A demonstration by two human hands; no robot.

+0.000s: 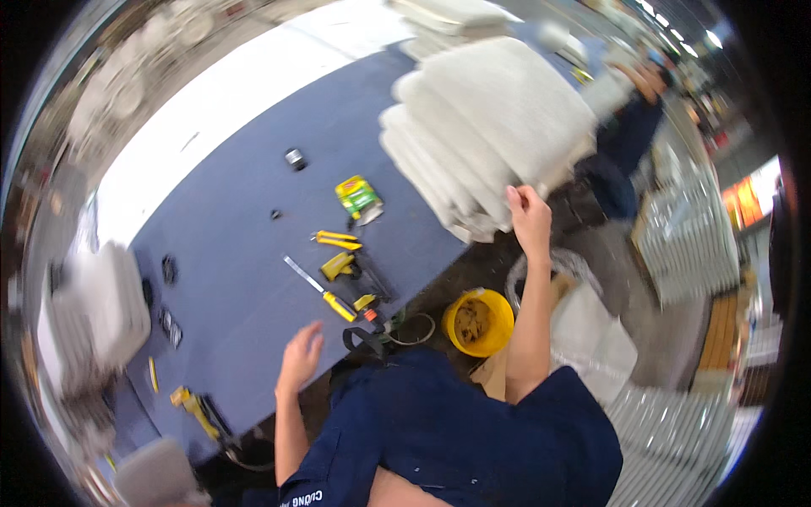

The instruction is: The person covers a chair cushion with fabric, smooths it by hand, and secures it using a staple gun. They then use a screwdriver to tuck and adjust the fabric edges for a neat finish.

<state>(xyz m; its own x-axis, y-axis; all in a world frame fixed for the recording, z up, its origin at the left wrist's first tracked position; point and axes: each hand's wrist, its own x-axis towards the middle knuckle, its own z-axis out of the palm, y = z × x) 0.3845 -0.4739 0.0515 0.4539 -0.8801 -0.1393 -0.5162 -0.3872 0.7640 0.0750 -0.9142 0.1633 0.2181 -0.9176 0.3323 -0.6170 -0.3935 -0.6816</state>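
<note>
The left hand is over the table's near edge, released, with its fingers loosely bent and nothing in them. Just beyond it on the table lies a long thin tool with a yellow handle, with a yellow cutter farther in. Below the near edge, between the two forearms, stands a yellow bucket.

The right hand is farther out, past the near edge, its fingers curled beside the lower corner of a stack of white padded sheets; whether it grips a sheet I cannot tell. That stack lies toward the table's right end, its lowest corner at the near edge, well apart from the left hand. Beyond it, another pale stack lies toward the far edge.
</note>
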